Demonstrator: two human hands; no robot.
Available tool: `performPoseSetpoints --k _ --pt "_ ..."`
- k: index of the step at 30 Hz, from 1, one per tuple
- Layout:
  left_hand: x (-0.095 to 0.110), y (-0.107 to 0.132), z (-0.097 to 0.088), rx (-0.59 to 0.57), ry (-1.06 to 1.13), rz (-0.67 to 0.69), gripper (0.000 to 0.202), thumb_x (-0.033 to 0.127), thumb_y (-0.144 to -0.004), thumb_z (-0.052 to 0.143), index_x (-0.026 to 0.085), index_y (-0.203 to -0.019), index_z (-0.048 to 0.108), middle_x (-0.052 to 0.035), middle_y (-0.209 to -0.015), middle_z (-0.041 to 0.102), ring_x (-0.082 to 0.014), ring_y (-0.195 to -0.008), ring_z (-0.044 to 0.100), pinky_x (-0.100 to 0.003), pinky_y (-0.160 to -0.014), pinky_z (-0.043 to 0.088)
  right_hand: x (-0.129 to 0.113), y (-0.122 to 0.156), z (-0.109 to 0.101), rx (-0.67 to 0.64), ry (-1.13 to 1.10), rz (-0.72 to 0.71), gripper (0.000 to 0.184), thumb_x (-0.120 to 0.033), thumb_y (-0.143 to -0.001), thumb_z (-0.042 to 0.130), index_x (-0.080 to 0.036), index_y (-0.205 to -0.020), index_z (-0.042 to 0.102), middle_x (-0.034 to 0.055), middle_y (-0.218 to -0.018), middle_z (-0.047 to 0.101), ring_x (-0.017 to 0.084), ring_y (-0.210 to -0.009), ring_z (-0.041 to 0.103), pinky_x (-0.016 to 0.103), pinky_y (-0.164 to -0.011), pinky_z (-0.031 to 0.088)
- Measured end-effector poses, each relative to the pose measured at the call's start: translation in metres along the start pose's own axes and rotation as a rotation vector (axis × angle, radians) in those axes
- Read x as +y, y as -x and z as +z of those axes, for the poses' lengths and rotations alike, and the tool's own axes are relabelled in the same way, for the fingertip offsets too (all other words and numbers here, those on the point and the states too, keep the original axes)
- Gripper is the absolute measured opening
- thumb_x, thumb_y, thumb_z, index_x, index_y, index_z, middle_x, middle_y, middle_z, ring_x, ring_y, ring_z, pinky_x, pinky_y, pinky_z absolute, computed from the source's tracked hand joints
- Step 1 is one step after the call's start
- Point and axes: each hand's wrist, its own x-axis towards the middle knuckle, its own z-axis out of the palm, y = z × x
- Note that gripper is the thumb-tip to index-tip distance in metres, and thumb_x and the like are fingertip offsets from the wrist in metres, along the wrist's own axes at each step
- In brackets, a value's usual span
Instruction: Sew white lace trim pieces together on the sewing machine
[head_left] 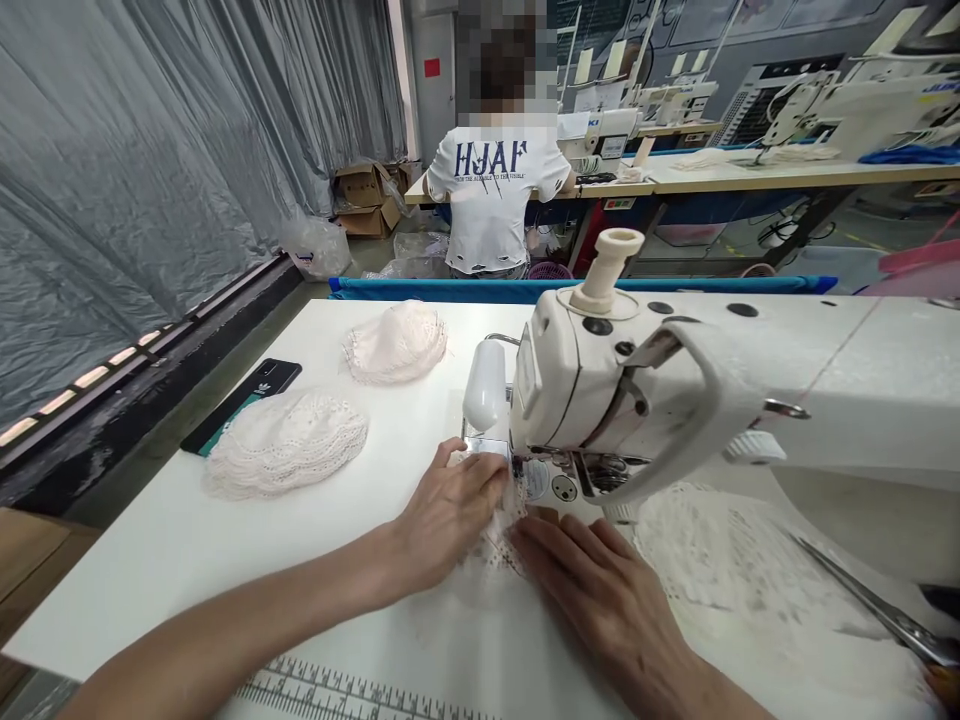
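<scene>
A small piece of white lace fabric (pixel 496 545) lies beneath the needle area of a white sewing machine (pixel 570 380). My left hand (pixel 454 510) is closed over the lace's left side, its fingers curled close to the presser foot. From the right, my right hand (pixel 607 590) grips the near edge of the same lace, fingers together; the thumb is hidden. To the right of the machine head, more white lace pieces (pixel 720 550) are spread out, with metal scissors (pixel 862 590) lying on them.
Two stacks of lace cups, one farther back (pixel 396 343) and one nearer (pixel 289 443), sit on the left of the white table (pixel 150 580). A phone (pixel 274 376) lies behind the nearer stack. A printed ruler (pixel 330 690) runs along the front. Ahead, a person (pixel 495 200) sits facing away.
</scene>
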Motion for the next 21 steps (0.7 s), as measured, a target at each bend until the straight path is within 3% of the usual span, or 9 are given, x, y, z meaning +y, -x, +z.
performPoseSetpoints --k 6,11,17,21 --pt "-0.018 -0.019 0.009 -0.027 0.012 -0.016 0.031 0.002 -0.081 0.023 0.016 -0.078 0.051 -0.0007 -0.074 0.054 -0.0118 -0.062 0.050 -0.040 -0.097 0.033 0.009 0.001 0.005 -0.066 0.142 0.030 0.040 -0.004 -0.092 0.028 -0.013 -0.099 0.066 0.0105 -0.098 0.068 0.017 -0.070 0.059 0.032 -0.060 0.039" --pt "-0.034 -0.030 0.019 -0.051 0.072 0.010 0.033 0.005 -0.081 0.027 0.021 -0.059 0.044 0.0043 -0.049 0.041 -0.0125 -0.055 0.043 -0.041 -0.101 0.031 0.014 -0.001 0.010 -0.055 0.197 0.037 0.038 -0.002 -0.087 0.033 -0.011 -0.107 0.065 0.0123 -0.100 0.068 0.020 -0.076 0.063 0.033 -0.063 0.043" --pt "-0.041 -0.030 0.019 -0.003 0.091 0.051 0.036 0.003 -0.081 0.028 0.018 -0.049 0.033 0.0052 -0.053 0.042 -0.0085 -0.050 0.035 -0.044 -0.108 0.021 0.014 -0.002 0.011 -0.017 0.207 0.027 0.035 -0.004 -0.089 0.036 -0.011 -0.108 0.064 0.0120 -0.097 0.069 0.020 -0.075 0.064 0.034 -0.068 0.043" --pt "-0.041 -0.032 0.021 0.036 0.087 0.031 0.036 0.005 -0.083 0.031 0.019 -0.051 0.038 0.0065 -0.051 0.041 -0.0086 -0.050 0.038 -0.042 -0.110 0.022 0.013 -0.003 0.009 0.026 0.178 0.018 0.032 -0.008 -0.092 0.037 -0.011 -0.102 0.066 0.0101 -0.096 0.070 0.019 -0.074 0.063 0.033 -0.067 0.041"
